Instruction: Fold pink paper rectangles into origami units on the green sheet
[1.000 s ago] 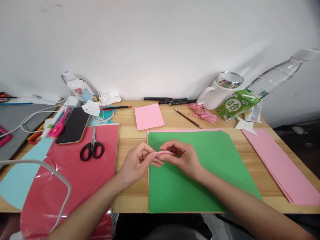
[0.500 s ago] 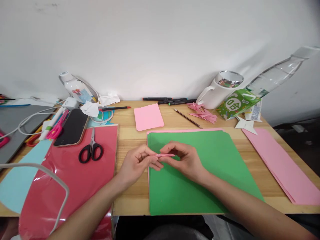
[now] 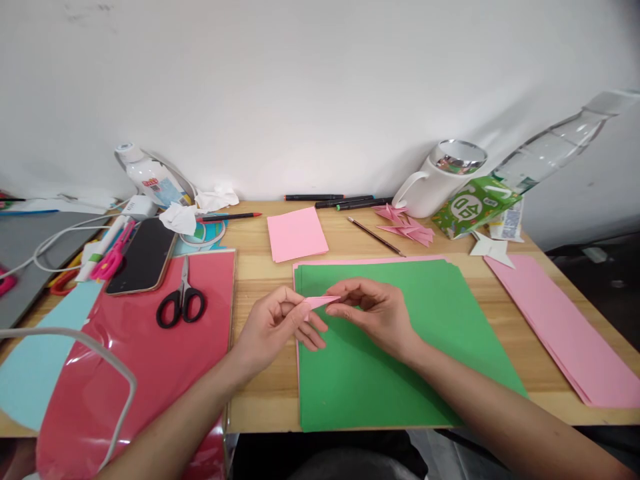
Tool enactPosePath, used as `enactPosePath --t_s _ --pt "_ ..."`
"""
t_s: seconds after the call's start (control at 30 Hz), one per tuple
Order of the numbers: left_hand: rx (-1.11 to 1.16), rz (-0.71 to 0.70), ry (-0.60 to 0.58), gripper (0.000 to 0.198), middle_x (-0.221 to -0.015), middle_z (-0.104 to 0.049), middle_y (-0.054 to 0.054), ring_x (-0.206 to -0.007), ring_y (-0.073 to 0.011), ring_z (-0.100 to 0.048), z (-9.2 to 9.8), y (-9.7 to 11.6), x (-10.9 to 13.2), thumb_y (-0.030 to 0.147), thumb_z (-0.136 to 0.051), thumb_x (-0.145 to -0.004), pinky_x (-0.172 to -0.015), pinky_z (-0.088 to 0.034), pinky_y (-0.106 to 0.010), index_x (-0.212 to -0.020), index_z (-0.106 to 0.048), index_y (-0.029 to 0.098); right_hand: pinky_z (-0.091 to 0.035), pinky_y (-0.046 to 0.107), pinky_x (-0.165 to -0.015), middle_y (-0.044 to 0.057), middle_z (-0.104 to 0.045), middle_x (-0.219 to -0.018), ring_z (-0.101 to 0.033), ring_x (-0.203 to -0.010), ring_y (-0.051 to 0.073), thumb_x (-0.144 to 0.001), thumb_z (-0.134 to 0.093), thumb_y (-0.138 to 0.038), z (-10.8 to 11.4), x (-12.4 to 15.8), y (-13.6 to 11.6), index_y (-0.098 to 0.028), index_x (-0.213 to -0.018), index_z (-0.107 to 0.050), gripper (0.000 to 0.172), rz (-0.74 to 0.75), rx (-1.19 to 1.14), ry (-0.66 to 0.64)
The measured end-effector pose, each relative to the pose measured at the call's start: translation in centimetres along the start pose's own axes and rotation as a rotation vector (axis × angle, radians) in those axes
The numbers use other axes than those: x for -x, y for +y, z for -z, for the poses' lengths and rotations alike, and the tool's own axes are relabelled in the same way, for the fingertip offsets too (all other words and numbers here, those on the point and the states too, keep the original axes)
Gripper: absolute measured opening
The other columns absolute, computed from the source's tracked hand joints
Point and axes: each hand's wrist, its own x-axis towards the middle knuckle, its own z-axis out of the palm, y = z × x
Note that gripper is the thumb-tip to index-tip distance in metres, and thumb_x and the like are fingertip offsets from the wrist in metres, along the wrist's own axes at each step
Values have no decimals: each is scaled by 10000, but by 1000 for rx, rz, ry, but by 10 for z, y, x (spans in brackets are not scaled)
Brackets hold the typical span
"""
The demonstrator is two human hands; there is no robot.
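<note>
A small folded piece of pink paper (image 3: 319, 302) with a narrow pointed end is pinched between the thumb and index finger of my left hand (image 3: 280, 323). Its tip points right. My right hand (image 3: 375, 310) curves around that tip, its index finger at or just behind the paper's upper edge and its thumb lower, with a gap between them. Both hands are above a stack of green paper sheets (image 3: 390, 387). A stack of pink square sheets (image 3: 297, 233) lies behind my hands. Folded pink paper pieces (image 3: 407, 230) with spiky points sit at the back right.
Black-handled scissors (image 3: 183, 300) rest on a red sheet pack (image 3: 145, 373) at left, beside a phone (image 3: 143, 257). A pencil (image 3: 377, 237), markers (image 3: 345, 201), white mug (image 3: 440, 177), green box (image 3: 475, 207) and clear bottle (image 3: 555, 150) line the back. Pink strips (image 3: 565, 333) lie right.
The folded pink paper has turned, showing more of its flat face, and its tip is raised slightly. My right thumb has come away from the paper; my left hand keeps its pinch.
</note>
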Motion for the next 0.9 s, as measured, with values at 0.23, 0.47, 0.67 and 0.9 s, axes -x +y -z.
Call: enactPosePath --t_s 0.23,0.47,0.67,0.9 --pt "52 47 -116 288 -637 -646 5 -501 -164 -664 2 2 0 420 -590 -838 -463 -531 -251 -912 -462 172 -572 267 -513 18 -721 -637 -646 -521 146 -624 -807 -294 -1 1 -3 -208 -706 -734 140 -26 -28 60" --pt "-108 -31 -120 249 -605 -608 15 -462 -111 -607 1 2 1 393 -547 -871 -450 -488 -211 -827 -488 155 -552 231 -492 -1 -697 -582 -633 -496 119 -637 -803 -269 -3 1 -5 -193 -712 -719 136 -83 -149 52" --pt "-220 -83 -43 280 -734 -653 -30 -529 -110 -615 -3 -2 2 429 -520 -878 -495 -505 -231 -841 -517 152 -544 237 -514 12 -712 -640 -634 -539 120 -613 -814 -314 -3 -1 -7 -189 -755 -718 212 -144 -165 -1" --pt "-244 -119 -29 273 -697 -642 -14 -520 -101 -604 -3 -4 2 423 -500 -890 -485 -487 -213 -820 -510 159 -510 242 -547 24 -709 -709 -607 -602 121 -655 -790 -303 -3 0 -9 -199 -676 -708 134 -101 -167 -29"
